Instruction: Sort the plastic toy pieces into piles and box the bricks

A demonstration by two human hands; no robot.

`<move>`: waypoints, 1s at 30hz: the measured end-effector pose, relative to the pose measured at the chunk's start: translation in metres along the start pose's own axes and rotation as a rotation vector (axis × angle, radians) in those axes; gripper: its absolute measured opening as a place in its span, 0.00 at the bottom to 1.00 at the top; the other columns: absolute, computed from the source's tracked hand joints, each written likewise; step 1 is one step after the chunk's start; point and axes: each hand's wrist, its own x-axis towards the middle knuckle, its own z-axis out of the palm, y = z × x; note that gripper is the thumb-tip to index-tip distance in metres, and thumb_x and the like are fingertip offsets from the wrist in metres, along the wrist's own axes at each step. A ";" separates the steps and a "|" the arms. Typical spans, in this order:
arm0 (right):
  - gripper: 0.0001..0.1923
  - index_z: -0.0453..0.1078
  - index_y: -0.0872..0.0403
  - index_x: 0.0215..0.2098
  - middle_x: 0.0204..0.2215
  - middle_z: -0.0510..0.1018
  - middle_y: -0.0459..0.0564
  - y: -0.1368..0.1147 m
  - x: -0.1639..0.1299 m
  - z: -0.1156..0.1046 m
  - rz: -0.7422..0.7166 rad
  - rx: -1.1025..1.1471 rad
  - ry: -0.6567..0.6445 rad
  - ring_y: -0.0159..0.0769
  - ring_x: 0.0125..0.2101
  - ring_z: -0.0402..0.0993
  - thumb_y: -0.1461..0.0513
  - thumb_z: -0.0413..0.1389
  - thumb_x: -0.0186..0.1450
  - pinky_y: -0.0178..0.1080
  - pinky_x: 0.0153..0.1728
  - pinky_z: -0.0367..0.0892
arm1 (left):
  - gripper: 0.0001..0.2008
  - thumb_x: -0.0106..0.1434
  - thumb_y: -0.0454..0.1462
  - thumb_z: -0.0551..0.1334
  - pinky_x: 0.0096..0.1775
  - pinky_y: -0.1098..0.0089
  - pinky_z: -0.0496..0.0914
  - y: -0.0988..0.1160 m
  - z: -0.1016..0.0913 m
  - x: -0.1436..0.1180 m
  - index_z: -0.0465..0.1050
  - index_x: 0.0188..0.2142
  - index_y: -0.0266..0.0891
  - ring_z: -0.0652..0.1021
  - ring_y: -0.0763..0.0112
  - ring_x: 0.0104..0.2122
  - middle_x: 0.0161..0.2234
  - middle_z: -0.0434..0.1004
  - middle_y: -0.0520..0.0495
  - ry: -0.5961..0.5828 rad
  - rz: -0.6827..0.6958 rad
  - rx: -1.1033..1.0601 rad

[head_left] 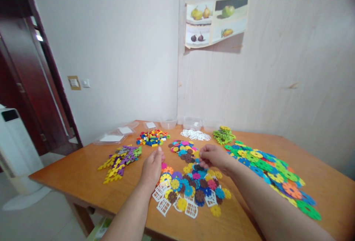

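Three white labels [111, 138] beyond discs [188, 190]

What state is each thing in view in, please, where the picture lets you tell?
Left hand: curled, fingers mostly hidden
Right hand: fingers curled, grip unclear
Small discs: loose, scattered
White pieces: some heaped, some among the small discs
Large discs: loose, overlapping
Building blocks: loose, piled
Purple-and-yellow pieces: piled
Green-and-yellow pieces: heaped
Clear tubs: open
Clear lids: off, lying flat
Poster: hung, lower edge curling
White appliance: upright
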 end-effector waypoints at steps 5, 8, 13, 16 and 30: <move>0.02 0.64 0.52 0.33 0.23 0.76 0.44 0.001 0.002 0.002 0.004 0.026 0.019 0.29 0.23 0.74 0.65 0.53 0.63 0.29 0.22 0.64 | 0.36 0.58 0.66 0.52 0.46 0.58 0.73 0.002 0.000 -0.001 0.76 0.37 0.35 0.82 0.55 0.38 0.37 0.83 0.35 0.002 -0.006 0.002; 0.07 0.67 0.53 0.29 0.20 0.72 0.41 0.010 0.003 -0.001 -0.049 -0.196 -0.046 0.29 0.22 0.69 0.62 0.61 0.56 0.29 0.21 0.58 | 0.36 0.59 0.66 0.52 0.46 0.58 0.73 0.001 0.000 -0.001 0.76 0.38 0.35 0.82 0.55 0.39 0.38 0.82 0.34 0.002 -0.002 -0.003; 0.11 0.71 0.53 0.32 0.25 0.75 0.42 0.019 0.006 0.002 -0.095 -0.410 -0.099 0.31 0.26 0.69 0.61 0.65 0.52 0.31 0.24 0.57 | 0.37 0.57 0.66 0.53 0.46 0.58 0.73 0.000 0.000 0.000 0.77 0.37 0.35 0.82 0.55 0.39 0.37 0.83 0.34 0.008 0.010 -0.016; 0.08 0.71 0.53 0.31 0.24 0.74 0.42 0.019 0.006 0.003 -0.106 -0.433 -0.102 0.31 0.26 0.69 0.63 0.63 0.53 0.31 0.25 0.58 | 0.37 0.57 0.67 0.53 0.45 0.58 0.73 0.001 0.000 -0.001 0.77 0.37 0.35 0.82 0.55 0.38 0.37 0.83 0.34 0.006 -0.003 -0.021; 0.07 0.67 0.53 0.23 0.20 0.70 0.42 0.008 0.001 -0.007 -0.172 -0.465 -0.018 0.30 0.24 0.67 0.62 0.60 0.57 0.32 0.22 0.52 | 0.34 0.60 0.64 0.53 0.46 0.58 0.73 0.001 0.001 0.000 0.77 0.40 0.35 0.82 0.56 0.37 0.35 0.83 0.36 -0.007 -0.014 -0.011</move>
